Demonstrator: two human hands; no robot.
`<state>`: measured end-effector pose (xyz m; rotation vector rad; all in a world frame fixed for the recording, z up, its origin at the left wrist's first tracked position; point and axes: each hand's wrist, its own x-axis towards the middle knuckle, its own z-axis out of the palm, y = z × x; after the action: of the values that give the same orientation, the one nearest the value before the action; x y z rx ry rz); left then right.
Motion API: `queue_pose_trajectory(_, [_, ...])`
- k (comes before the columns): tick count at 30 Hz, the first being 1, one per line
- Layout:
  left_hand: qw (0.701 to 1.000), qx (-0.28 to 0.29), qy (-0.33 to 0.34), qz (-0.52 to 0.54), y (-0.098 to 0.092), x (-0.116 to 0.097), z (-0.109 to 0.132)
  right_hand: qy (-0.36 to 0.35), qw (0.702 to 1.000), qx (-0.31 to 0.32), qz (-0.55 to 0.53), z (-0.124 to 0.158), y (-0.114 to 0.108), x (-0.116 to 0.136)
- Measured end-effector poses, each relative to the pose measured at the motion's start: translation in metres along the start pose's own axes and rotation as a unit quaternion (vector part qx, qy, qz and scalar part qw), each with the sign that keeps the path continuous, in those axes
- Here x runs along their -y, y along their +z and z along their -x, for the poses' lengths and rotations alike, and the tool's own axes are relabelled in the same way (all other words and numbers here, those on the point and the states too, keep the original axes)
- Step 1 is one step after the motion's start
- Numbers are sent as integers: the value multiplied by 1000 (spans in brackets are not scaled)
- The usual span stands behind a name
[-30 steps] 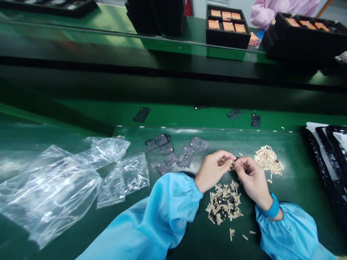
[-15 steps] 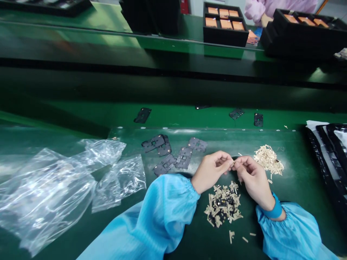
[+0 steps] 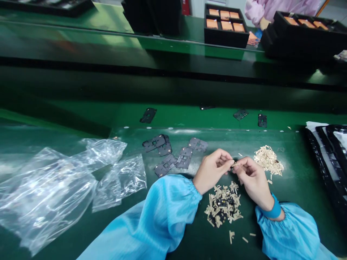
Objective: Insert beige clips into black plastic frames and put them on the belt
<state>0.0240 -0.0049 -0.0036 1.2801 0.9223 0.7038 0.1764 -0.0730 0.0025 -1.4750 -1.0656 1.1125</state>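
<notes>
My left hand [image 3: 214, 169] and my right hand [image 3: 252, 180] meet fingertip to fingertip above the table. Both pinch a tiny beige-and-dark piece [image 3: 233, 165], largely hidden by the fingers. Just below them lies a heap of small beige strips mixed with black bits [image 3: 223, 206]. A paler pile of beige strips [image 3: 268, 160] sits to the right of my right hand. Left of my left hand, several flat black plates with cutouts [image 3: 184, 157] lie scattered, some overlapping.
Crumpled clear plastic bags [image 3: 46, 195] cover the left side. Black plates [image 3: 148, 115] lie on the green strip behind. Stacked black trays [image 3: 330, 162] stand at the right edge. Across the raised ledge are a black box with orange items [image 3: 226, 38] and a person's pink sleeve [image 3: 255, 11].
The plates on the green strip at the back have shifted slightly right. My hands stay together with slight finger movement, and more of the pinched piece shows between the fingertips.
</notes>
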Motion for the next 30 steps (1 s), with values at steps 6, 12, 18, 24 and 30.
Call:
queue_pose_trajectory(6, [983, 6, 115, -142, -3, -3, 3, 2, 1000, -14, 3, -1, -2, -2])
queue_pose_trajectory(12, [971, 24, 151, -184, -9, -1, 2, -18, 997, -11, 73, 1, -2, -7])
queue_pose_trajectory(18, [962, 34, 161, -218, -12, 4, 1, -11, 995, 2, 101, 2, -3, -7])
queue_pose_trajectory(24, [942, -49, 184, -278, -17, -3, -1, 2, 998, -23, 60, -1, -4, -3])
queue_pose_trajectory(30, [934, -45, 207, -288, -16, 0, 0, 2, 998, -29, 54, -2, -5, -2])
